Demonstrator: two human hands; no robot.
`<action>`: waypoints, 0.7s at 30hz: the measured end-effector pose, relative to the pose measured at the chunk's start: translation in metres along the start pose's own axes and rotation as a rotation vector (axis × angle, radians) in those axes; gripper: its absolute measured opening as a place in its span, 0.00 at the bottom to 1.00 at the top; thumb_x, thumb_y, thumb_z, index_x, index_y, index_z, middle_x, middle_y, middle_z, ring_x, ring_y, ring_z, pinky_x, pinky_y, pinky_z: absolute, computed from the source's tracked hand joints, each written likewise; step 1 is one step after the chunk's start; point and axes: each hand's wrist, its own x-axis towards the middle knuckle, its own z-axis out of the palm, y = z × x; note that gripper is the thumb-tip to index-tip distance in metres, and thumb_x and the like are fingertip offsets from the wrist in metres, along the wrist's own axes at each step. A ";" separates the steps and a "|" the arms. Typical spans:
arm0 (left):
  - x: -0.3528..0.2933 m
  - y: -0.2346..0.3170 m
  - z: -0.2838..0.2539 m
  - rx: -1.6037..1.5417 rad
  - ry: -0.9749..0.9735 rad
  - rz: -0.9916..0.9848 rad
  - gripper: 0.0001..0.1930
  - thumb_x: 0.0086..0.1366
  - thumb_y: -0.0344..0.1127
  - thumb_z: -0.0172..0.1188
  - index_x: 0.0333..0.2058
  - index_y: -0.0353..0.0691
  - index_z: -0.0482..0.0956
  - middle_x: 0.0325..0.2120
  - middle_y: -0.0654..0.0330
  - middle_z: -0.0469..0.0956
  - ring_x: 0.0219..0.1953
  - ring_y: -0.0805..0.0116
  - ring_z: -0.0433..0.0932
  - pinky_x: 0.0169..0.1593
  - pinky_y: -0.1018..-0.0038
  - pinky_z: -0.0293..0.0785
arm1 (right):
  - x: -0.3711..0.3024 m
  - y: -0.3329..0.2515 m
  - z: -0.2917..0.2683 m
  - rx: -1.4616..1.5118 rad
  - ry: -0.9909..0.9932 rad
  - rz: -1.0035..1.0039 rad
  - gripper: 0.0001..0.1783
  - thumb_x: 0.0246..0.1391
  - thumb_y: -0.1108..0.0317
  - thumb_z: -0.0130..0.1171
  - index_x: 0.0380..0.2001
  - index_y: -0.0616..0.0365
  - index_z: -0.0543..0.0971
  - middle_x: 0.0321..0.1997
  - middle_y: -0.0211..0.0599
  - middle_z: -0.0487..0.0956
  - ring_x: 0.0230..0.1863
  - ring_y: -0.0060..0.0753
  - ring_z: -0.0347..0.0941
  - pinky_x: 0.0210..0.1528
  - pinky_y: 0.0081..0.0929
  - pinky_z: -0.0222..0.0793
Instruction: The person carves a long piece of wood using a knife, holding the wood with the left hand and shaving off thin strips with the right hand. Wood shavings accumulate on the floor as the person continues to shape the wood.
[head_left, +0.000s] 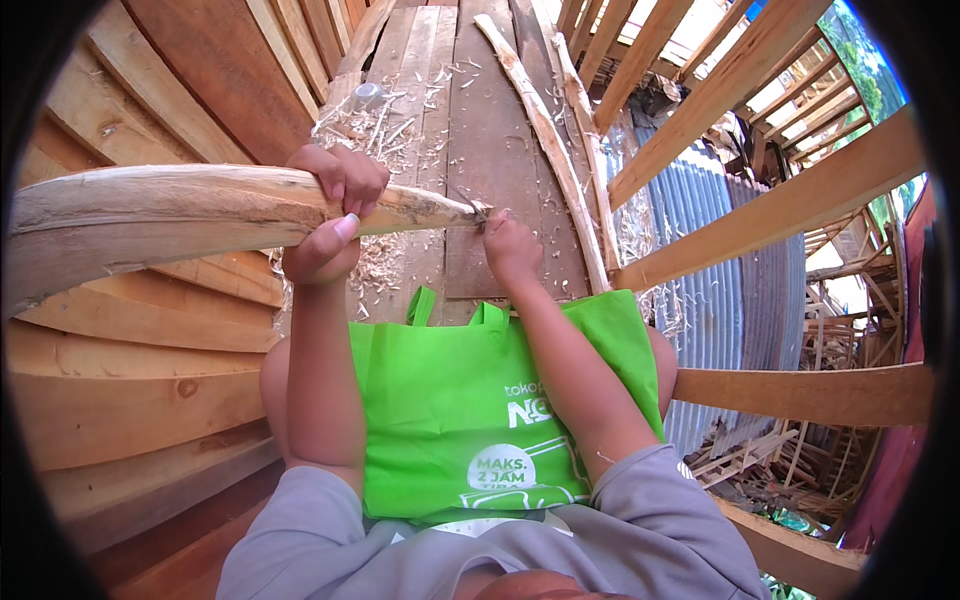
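A peeled, pale wooden pole runs in from the left and narrows to a rough tip near the middle. My left hand is closed around it, fingers over the top and thumb on the near side. Just past the tip, my right hand is closed on a tool with a thin dark blade, which looks like a knife. The blade meets or nearly meets the pole's tip. Its handle is hidden in my fist. Across my lap lies a green cloth bag, under my right forearm.
Curled shavings litter the plank floor. A small clear cup stands among them. Two long peeled poles, one a bent pole, lie ahead. A plank wall rises on my left; a slatted railing borders the right, with corrugated sheets beyond.
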 end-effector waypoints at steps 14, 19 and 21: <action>0.003 -0.002 -0.002 -0.012 -0.089 -0.003 0.13 0.44 0.32 0.53 0.29 0.45 0.60 0.21 0.65 0.60 0.23 0.72 0.59 0.33 0.72 0.58 | 0.019 0.018 0.025 0.596 -0.098 0.052 0.23 0.65 0.54 0.47 0.37 0.64 0.81 0.37 0.58 0.81 0.44 0.59 0.78 0.46 0.46 0.70; 0.000 -0.001 -0.008 -0.023 -0.085 0.008 0.14 0.43 0.31 0.54 0.29 0.43 0.61 0.21 0.63 0.61 0.23 0.72 0.61 0.34 0.70 0.60 | 0.013 0.017 0.016 0.557 -0.229 0.128 0.24 0.66 0.53 0.44 0.38 0.62 0.81 0.38 0.56 0.81 0.44 0.59 0.78 0.46 0.46 0.69; 0.001 -0.001 -0.005 -0.018 -0.076 0.007 0.13 0.43 0.32 0.54 0.29 0.43 0.61 0.21 0.64 0.61 0.23 0.72 0.61 0.34 0.70 0.60 | 0.012 0.017 0.015 0.530 -0.228 0.148 0.24 0.66 0.53 0.42 0.38 0.62 0.81 0.37 0.56 0.81 0.44 0.59 0.77 0.46 0.47 0.69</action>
